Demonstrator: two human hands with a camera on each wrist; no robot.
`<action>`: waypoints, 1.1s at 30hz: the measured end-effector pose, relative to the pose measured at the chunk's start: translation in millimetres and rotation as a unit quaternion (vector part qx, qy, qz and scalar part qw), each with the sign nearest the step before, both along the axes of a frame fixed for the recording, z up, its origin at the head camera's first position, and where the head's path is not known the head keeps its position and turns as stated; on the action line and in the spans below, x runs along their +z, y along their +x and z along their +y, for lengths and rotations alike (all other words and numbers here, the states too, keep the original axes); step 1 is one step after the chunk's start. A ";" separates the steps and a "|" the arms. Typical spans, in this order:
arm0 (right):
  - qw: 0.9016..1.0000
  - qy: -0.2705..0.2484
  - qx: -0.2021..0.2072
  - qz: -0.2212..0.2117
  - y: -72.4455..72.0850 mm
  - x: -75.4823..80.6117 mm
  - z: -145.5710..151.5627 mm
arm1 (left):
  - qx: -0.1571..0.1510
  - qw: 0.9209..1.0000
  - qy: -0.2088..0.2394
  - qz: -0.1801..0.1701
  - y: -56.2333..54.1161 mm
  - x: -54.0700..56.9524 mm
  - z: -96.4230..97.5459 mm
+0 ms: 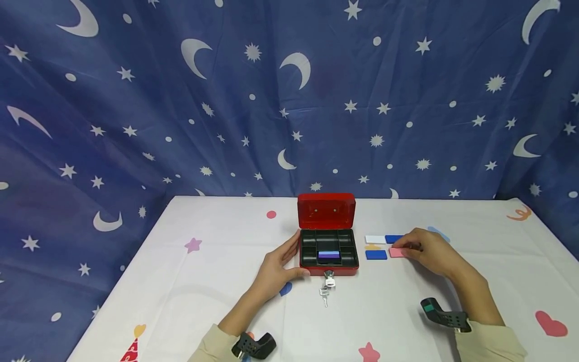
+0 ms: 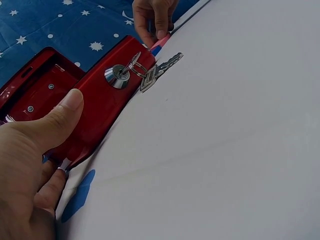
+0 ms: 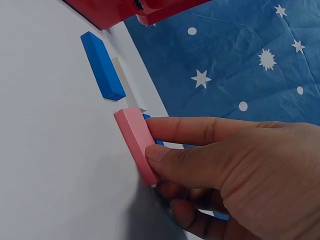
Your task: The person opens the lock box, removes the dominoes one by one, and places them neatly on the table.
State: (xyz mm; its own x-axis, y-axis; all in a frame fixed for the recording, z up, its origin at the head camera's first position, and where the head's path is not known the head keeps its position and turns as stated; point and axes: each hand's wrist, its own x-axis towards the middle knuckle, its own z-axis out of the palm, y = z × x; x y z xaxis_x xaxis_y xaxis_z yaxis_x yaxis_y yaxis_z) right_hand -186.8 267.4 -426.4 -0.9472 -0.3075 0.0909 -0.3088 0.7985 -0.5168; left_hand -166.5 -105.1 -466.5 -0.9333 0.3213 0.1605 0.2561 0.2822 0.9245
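A small red cash box (image 1: 328, 271) stands with its lid up, showing a black tray (image 1: 309, 260) with compartments. A light-blue and purple piece (image 1: 328, 255) lies in the front middle compartment. My left hand (image 1: 276, 271) holds the box by its front left corner, thumb on the front and fingers along the side. Keys (image 2: 155, 72) hang from the front lock (image 2: 117, 76). To the right, my right hand (image 1: 427, 250) pinches a pink block (image 3: 136, 140) between thumb and index finger. Beside it are a blue block (image 3: 102, 67) and a white block (image 1: 375, 239).
Another blue block (image 1: 393, 239) lies right of the white one, partly behind my right hand. A white tablecloth (image 1: 217, 286) with printed shapes covers the table. Behind its back edge hangs a blue curtain (image 1: 253, 120) with moons and stars.
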 end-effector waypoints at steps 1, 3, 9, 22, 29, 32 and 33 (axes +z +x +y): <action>1.000 0.001 0.000 0.001 -0.1 0.1 0.0 | 0.000 1.000 0.000 0.000 0.0 0.1 0.0; 1.000 0.003 0.001 0.002 -0.4 0.5 0.0 | -0.001 1.000 -0.001 0.002 0.0 -0.1 0.0; 1.000 0.014 0.003 0.018 -0.4 5.4 -1.1 | -0.004 1.000 0.002 0.007 -0.8 -0.3 -0.3; 1.000 -0.002 0.007 0.016 10.3 37.3 -46.2 | -0.004 1.000 0.001 -0.002 -0.4 -2.2 0.8; 0.998 -0.012 0.050 0.028 7.9 49.3 -84.5 | -0.001 1.000 0.010 0.002 -0.1 -0.8 -1.3; 0.998 -0.023 0.057 0.025 7.3 49.5 -96.9 | -0.003 1.000 0.010 -0.001 -0.1 0.1 -1.2; 0.998 -0.027 0.060 0.023 7.1 48.9 -100.9 | -0.003 1.000 0.011 -0.002 0.1 0.3 -1.2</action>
State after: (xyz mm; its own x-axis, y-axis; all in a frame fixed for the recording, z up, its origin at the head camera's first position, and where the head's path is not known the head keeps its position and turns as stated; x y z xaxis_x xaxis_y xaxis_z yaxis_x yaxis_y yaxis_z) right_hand -179.8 166.5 -377.6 -0.8981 -0.4123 0.1530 -0.4253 0.7256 -0.5410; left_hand -166.4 -106.3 -466.3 -0.9321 0.3228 0.1639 0.2542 0.2611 0.9312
